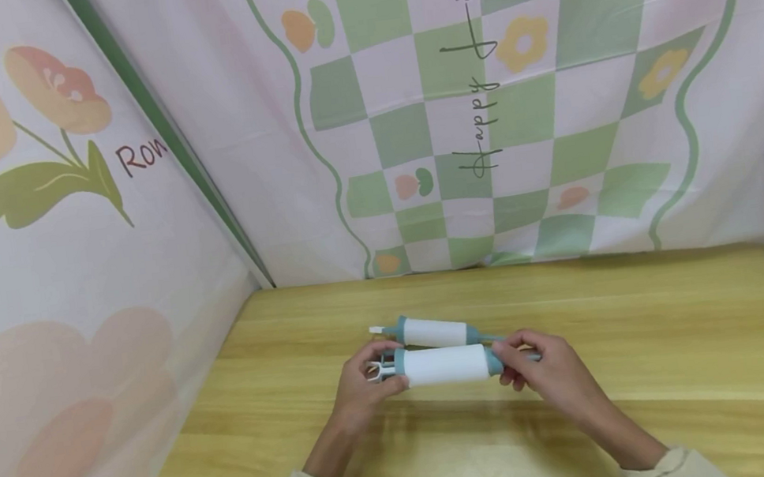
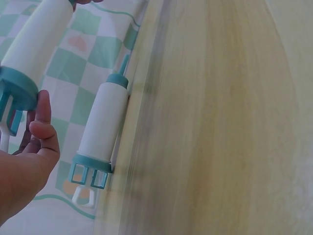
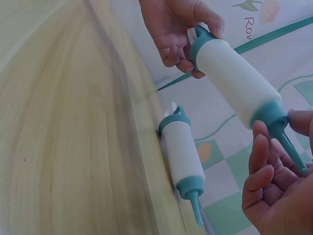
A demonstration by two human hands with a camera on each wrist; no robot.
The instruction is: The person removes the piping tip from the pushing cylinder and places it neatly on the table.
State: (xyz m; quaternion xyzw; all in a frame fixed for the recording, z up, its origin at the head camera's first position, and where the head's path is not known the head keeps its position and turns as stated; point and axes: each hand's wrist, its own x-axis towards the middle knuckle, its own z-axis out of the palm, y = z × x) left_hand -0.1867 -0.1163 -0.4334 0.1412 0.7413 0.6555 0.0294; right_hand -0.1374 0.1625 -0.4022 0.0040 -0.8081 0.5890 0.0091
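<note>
A large white syringe (image 1: 444, 365) with teal end caps and a thin teal nozzle is held level above the table. My left hand (image 1: 361, 388) grips its teal collar at the handle end, thumb and fingers on either side. At the nozzle end, my right hand (image 1: 548, 369) pinches the teal cap, with the nozzle (image 3: 288, 147) running past the fingers. Just beyond lies a second, similar syringe (image 1: 435, 332) on the table, touched by neither hand. Its nozzle points right, and its white plunger handle (image 2: 84, 196) sticks out at the other end.
The wooden table (image 1: 686, 328) meets a hanging cloth (image 1: 398, 137) with green checks at the back. Another printed cloth (image 1: 36, 281) hangs along the left side.
</note>
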